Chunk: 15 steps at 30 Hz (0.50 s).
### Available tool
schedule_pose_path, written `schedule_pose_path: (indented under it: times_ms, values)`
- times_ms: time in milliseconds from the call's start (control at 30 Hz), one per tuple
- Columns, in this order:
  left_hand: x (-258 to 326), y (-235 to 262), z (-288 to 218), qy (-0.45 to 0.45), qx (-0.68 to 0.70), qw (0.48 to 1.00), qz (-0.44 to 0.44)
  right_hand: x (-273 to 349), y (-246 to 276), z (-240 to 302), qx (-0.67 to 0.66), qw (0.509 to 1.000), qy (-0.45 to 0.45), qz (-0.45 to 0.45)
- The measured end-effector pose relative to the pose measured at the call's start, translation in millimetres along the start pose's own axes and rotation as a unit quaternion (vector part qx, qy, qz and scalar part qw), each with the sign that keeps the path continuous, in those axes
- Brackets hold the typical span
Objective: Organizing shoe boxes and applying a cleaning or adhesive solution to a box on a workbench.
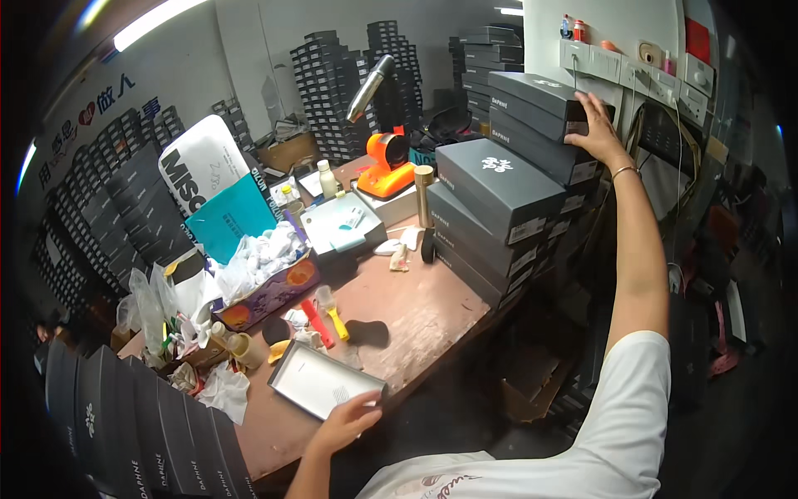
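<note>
My right hand [597, 133] was reached out far up to the right, its fingers spread wide against the near end of a dark grey box [532, 106]. That box was the top one of a stack at the far right of the table [432, 333]; I cannot tell whether my fingers bore any of its weight. My left hand [351, 422] was low in the middle, fingers slightly bent at the near right corner of a shallow tray [320, 381], grey-rimmed and white inside, which lay open side up by the table's near edge. I cannot tell whether those fingers pinched its rim or only touched it.

Just beyond the tray lay a red-handled tool [317, 323], a yellow-handled brush [336, 320] and a dark oval pad [367, 333]. To their left stood a patterned carton [278, 295] heaped with crumpled white paper [262, 262]. Farther back were a bright orange device [386, 170] and, nearer the stack, an upright gold cylinder [424, 195]. More dark grey boxes [141, 424] stood in a row at the lower left.
</note>
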<state>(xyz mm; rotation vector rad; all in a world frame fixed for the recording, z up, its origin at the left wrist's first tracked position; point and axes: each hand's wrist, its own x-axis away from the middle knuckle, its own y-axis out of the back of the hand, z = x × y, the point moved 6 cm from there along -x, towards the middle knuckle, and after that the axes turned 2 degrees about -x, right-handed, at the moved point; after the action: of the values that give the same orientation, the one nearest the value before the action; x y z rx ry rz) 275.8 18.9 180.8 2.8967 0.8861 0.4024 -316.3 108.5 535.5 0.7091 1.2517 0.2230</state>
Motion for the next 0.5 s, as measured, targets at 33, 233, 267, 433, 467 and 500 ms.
schedule_pose_path:
  times_ms: [33,233,267,433,467,500]
  values:
    - [25,7,18,-0.044,0.042,0.997,-0.05,2,5,16,-0.036,0.998,0.01,-0.053]
    - [112,27,136,0.132,0.239,0.927,-0.256,200,-120,271,-0.365,0.901,0.056,0.226]
    - [110,27,141,0.135,0.249,0.925,-0.253,246,-137,307,-0.344,0.884,0.08,0.305]
    - [108,28,132,0.067,0.209,0.937,-0.272,406,-255,410,-0.31,0.817,-0.003,0.486]
    - [105,22,132,0.058,0.212,0.938,-0.267,424,-270,419,-0.285,0.819,0.025,0.497]
    - [106,18,134,0.052,0.21,0.939,-0.266,442,-287,422,-0.259,0.83,0.016,0.494]
